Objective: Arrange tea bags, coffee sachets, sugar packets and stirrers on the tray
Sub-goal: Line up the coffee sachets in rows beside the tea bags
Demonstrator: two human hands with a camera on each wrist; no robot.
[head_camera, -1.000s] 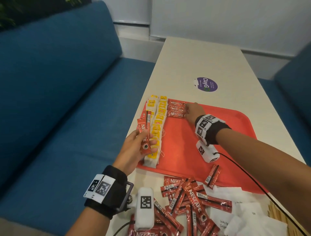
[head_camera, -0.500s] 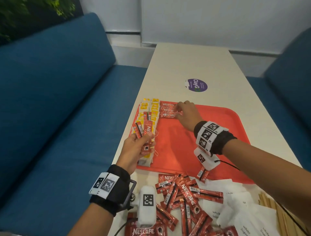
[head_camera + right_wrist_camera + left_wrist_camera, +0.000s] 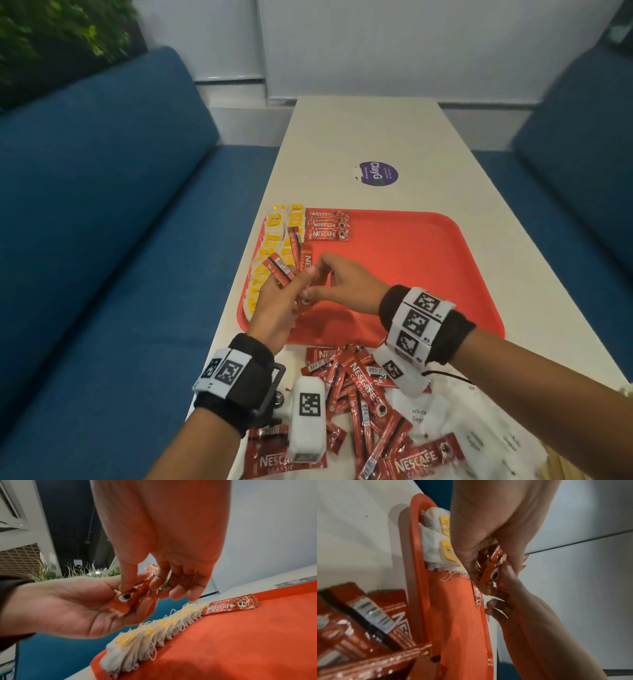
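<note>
On the long pale table (image 3: pixel 363 137), between two blue sofas (image 3: pixel 102 240), sits a red tray (image 3: pixel 428 274), its near edge partly hidden behind the person's forearms. Along its left side runs a row of tea bags (image 3: pixel 274 246), white pouches with yellow tags, overlapped so closely I cannot count them; the nearer ones are covered by the left hand (image 3: pixel 277 305). At the far end of that row three coffee sachets (image 3: pixel 327 225) lie flat on the tray, side by side, just beside the tea bags.

Nearer the person, off the tray, a loose heap of sachets (image 3: pixel 356 387) lies on the table, cut off by the bottom edge and partly screened by the white wrist units. Right of it are white sugar packets (image 3: pixel 455 425), blurred, their print barely readable. A sliver of wood at the lower right corner may be stirrers; I cannot tell.

Above the tray's left part the left hand, palm up, grips a fan of sachets (image 3: pixel 291 263) with curled fingers. The right hand (image 3: pixel 346 284) meets it, thumb and forefinger pinching one sachet (image 3: pixel 132 595) from that bunch, its other fingers loose. How many the left hand holds is hidden.
</note>
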